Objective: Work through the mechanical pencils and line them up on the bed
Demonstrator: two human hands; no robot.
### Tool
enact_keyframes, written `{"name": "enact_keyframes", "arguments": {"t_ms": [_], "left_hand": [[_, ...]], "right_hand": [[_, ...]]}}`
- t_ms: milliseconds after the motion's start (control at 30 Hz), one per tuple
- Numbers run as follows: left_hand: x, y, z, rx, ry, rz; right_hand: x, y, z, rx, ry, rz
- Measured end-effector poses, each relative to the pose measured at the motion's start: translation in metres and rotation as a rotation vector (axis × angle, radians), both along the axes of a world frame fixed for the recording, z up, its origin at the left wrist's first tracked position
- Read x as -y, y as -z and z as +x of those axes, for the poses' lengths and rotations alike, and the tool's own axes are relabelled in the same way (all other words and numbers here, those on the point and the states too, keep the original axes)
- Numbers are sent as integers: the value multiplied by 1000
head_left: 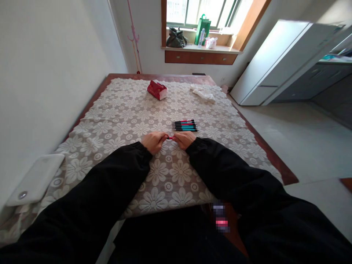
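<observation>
Between my two hands a red and black pen (170, 138) is held level, just above the flowered tablecloth. My left hand (154, 142) pinches its left end, and my right hand (184, 139) pinches the right end. Only a short red and dark stretch of it shows; my fingers cover the rest. Just beyond my right hand lies a row of several pens (184, 125), side by side, with black ends and red or teal barrels. Their narrow tips point left.
A red tissue pack (157, 90) and a crumpled white plastic bag (202, 93) lie farther back on the tablecloth (123, 113). A white power bank-like device (37, 179) sits at the left edge. Past the table stand a wall, a windowsill (192, 48) and a white fridge (271, 60).
</observation>
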State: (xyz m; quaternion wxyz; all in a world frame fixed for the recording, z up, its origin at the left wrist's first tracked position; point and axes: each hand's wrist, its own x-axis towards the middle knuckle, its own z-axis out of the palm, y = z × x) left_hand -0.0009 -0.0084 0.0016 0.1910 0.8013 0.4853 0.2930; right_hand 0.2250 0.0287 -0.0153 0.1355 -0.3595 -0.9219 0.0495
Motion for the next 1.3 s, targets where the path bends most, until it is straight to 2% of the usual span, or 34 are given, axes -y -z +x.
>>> {"name": "enact_keyframes", "arguments": {"t_ms": [133, 200, 367, 533, 700, 867, 1067, 1300], "left_hand": [[-1, 1, -2, 6, 10, 32], [-1, 1, -3, -65, 7, 49], [-1, 0, -2, -283, -117, 71], [-2, -1, -2, -169, -28, 73], [-3, 2, -4, -213, -20, 61], [-1, 2, -5, -81, 45, 97], [-3, 1, -4, -196, 33, 101], [-4, 6, -6, -115, 53, 113]], "right_hand": [[1, 0, 0, -81, -6, -22], [1, -2, 0, -78, -3, -42], [0, -15, -7, -8, -10, -141], [4, -17, -14, -21, 59, -118], [8, -9, -11, -84, -27, -38], [5, -5, -10, -129, -28, 8], [-1, 1, -8, -170, -115, 30], [3, 2, -7, -162, -9, 8]]}}
